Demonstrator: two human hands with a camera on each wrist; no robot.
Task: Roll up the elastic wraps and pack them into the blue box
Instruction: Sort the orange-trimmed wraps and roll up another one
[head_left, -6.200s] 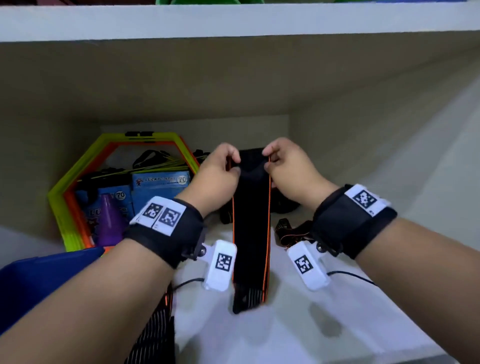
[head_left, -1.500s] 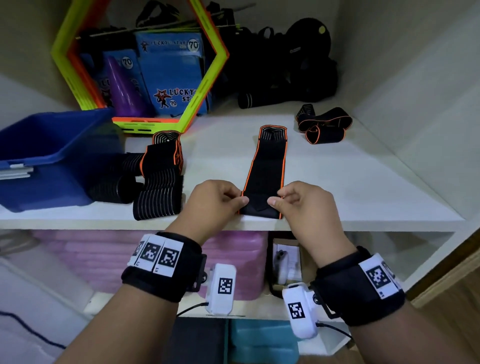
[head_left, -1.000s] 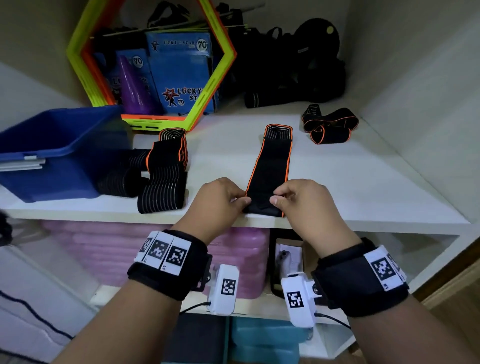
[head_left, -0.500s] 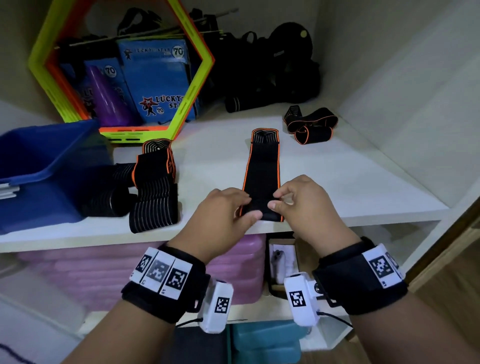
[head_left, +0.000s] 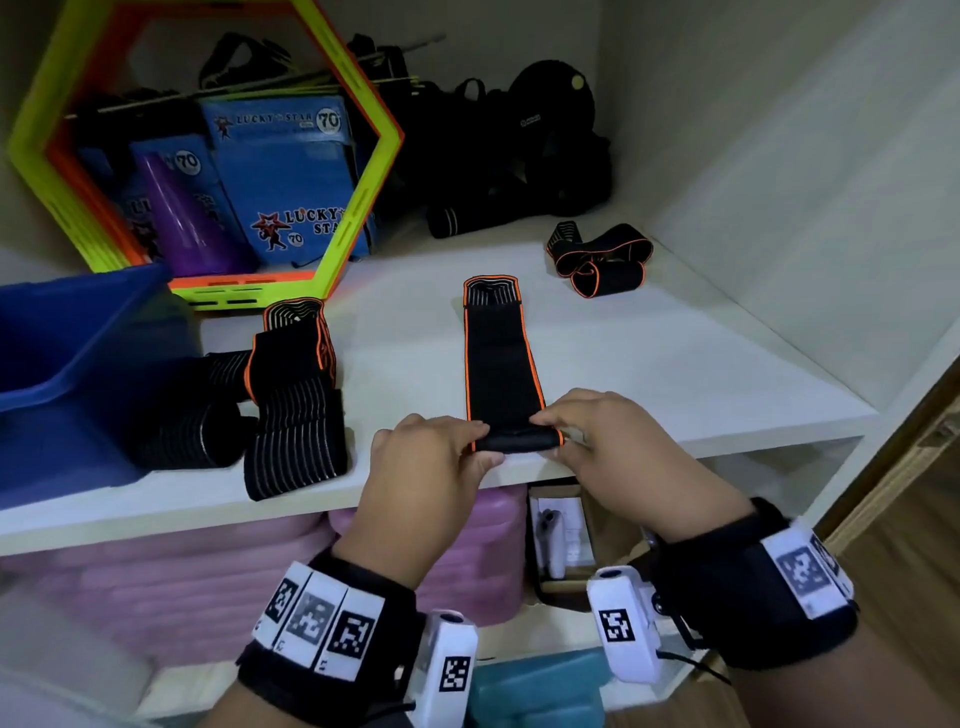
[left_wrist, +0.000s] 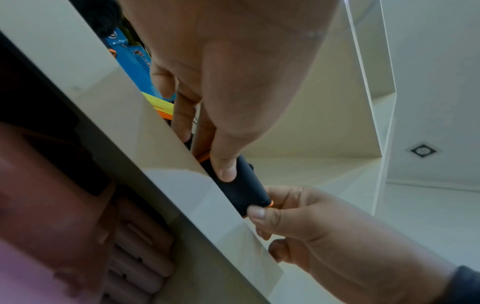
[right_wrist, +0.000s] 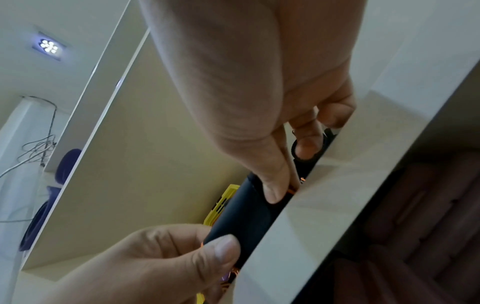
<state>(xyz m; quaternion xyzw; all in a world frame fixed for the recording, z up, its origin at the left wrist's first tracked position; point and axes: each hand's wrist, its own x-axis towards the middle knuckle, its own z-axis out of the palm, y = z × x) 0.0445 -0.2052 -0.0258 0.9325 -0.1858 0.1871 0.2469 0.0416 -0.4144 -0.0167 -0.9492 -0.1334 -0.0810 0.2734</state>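
While hands (head_left: 519, 457) roll wrap (head_left: 501, 364), blue box (head_left: 78, 332) waits.

At the back left corner of my shelf (head_left: 649, 358) a yellow-green hexagon frame (head_left: 363, 171) leans over blue Lucky Star packs (head_left: 291, 176) and a purple cone (head_left: 182, 218). Below the shelf I see pink mats (head_left: 156, 587).

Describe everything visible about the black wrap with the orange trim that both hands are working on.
The wrap is a long black fabric strip edged in orange, with grey ribbing at its far end. It lies flat on the white shelf, running away from the person. Its near end, at the shelf's front edge, is curled into a small tight roll. The left hand and right hand pinch that roll at opposite ends, thumbs underneath.
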